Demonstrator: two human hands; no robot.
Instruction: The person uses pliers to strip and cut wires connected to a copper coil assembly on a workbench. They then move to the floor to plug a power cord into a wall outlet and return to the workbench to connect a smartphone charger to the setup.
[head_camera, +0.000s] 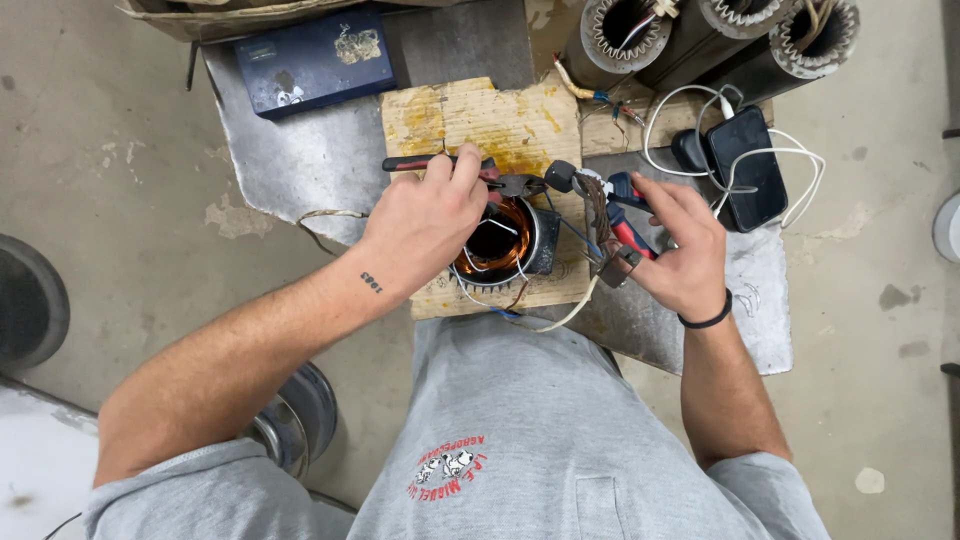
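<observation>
Concrete floor all round, and the work sits on a stained wooden block (480, 120) laid over a sheet of metal plate (290, 160). On that block stands a small motor stator (500, 245), copper windings showing inside the toothed core, with loose lead wires (540, 322) curling out at the front edge.

As for progress, I'd say it's somewhere in the middle: the coils look seated in the core, but the leads are loose and untied, so the wire ends seem to be what's left.

Left hand (425, 220) is closed round a pair of red-handled pliers (470, 170), lying right over the stator's left rim, the plier nose reaching across the top of it. Right hand (685, 250) is clamped on a second pair of red-and-blue cutters (625, 210), just beside the stator on its right, with a brown strip or bundle of wire (600, 215) between the two tools. Can't tell exactly what the cutter tips are biting.

Off to the right there's a black phone (748, 165) with white cable, a dark blue box (315, 60) up top left, and more stators (720, 35) stacked at the top.
</observation>
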